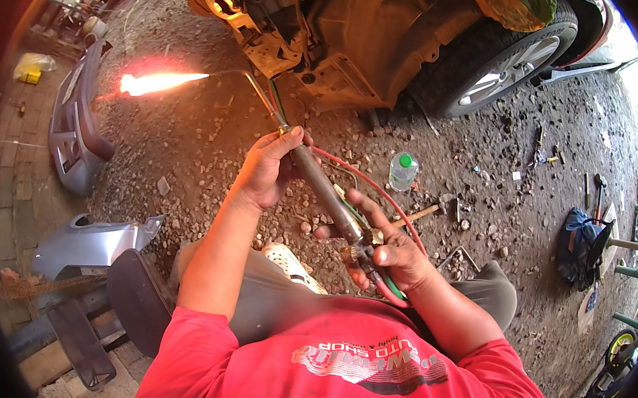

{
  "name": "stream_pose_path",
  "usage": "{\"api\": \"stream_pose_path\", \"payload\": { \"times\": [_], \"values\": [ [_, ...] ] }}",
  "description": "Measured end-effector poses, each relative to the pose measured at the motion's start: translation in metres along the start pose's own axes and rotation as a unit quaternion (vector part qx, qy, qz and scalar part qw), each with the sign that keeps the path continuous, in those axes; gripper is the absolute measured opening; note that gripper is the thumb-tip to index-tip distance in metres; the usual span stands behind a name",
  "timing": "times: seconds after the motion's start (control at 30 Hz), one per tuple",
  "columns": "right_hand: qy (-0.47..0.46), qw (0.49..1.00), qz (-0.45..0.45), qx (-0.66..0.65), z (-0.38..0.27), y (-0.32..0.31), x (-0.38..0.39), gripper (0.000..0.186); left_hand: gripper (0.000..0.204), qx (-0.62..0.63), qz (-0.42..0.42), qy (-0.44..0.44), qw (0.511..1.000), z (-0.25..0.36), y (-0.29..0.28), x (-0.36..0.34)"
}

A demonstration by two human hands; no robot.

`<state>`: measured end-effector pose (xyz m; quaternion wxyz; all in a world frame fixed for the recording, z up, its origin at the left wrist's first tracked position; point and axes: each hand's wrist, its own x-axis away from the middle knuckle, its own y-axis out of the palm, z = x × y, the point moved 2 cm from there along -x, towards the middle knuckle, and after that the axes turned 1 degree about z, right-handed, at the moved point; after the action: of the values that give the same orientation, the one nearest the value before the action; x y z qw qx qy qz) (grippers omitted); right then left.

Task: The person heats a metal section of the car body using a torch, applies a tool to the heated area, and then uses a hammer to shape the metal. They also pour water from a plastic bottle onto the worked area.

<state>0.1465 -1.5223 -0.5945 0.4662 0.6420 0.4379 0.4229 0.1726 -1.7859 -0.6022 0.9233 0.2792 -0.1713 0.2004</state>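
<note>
A lit gas welding torch [327, 192] slants across in front of me, its thin bent tip throwing a long orange-white flame [159, 82] toward the left. My left hand [271, 165] is wrapped round the upper part of the metal handle, thumb on top. At the lower end, my right hand [401, 256] cradles the torch around its brass valve knobs [372, 237], thumb close to them and some fingers reaching past. A red hose [387, 196] loops behind the handle, and a green hose runs alongside it, partly hidden.
A car with its front stripped [353, 49] and a wheel [502, 68] stands ahead. Grey bumper parts [78, 134] lie left. On the gravel are a green-capped plastic bottle [404, 172], a hammer [423, 212] and scattered tools. A dark bag [578, 247] lies right.
</note>
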Motion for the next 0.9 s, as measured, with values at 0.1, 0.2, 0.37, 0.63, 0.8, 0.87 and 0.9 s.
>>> {"api": "stream_pose_path", "payload": {
  "times": [0.1, 0.2, 0.37, 0.63, 0.8, 0.87, 0.9],
  "values": [
    [0.036, 0.999, -0.024, 0.001, 0.003, -0.022, 0.001, 0.04, 0.028, 0.0, -0.006, 0.008, 1.0, 0.0, 0.001, -0.001],
    [0.046, 0.999, -0.01, 0.008, 0.007, -0.026, 0.003, 0.025, 0.027, 0.01, -0.013, -0.016, 1.0, -0.008, -0.001, -0.003],
    [0.047, 0.999, 0.002, 0.014, 0.008, -0.026, 0.006, 0.025, 0.028, 0.0, -0.021, -0.016, 1.0, -0.007, 0.001, -0.001],
    [0.052, 0.999, -0.006, 0.0, 0.007, -0.028, 0.008, 0.025, 0.03, -0.022, -0.064, -0.013, 0.998, -0.008, 0.003, -0.002],
    [0.054, 0.999, -0.008, 0.001, 0.005, -0.028, 0.006, 0.024, 0.027, -0.009, -0.071, -0.012, 0.997, -0.005, 0.001, -0.002],
    [0.052, 0.999, -0.006, 0.0, 0.006, -0.028, 0.006, 0.024, 0.027, -0.005, -0.063, -0.011, 0.998, -0.006, 0.001, -0.002],
    [0.049, 0.999, -0.008, -0.001, 0.006, -0.028, 0.006, 0.024, 0.027, -0.002, -0.06, -0.011, 0.998, -0.006, 0.002, -0.003]
  ]
}}
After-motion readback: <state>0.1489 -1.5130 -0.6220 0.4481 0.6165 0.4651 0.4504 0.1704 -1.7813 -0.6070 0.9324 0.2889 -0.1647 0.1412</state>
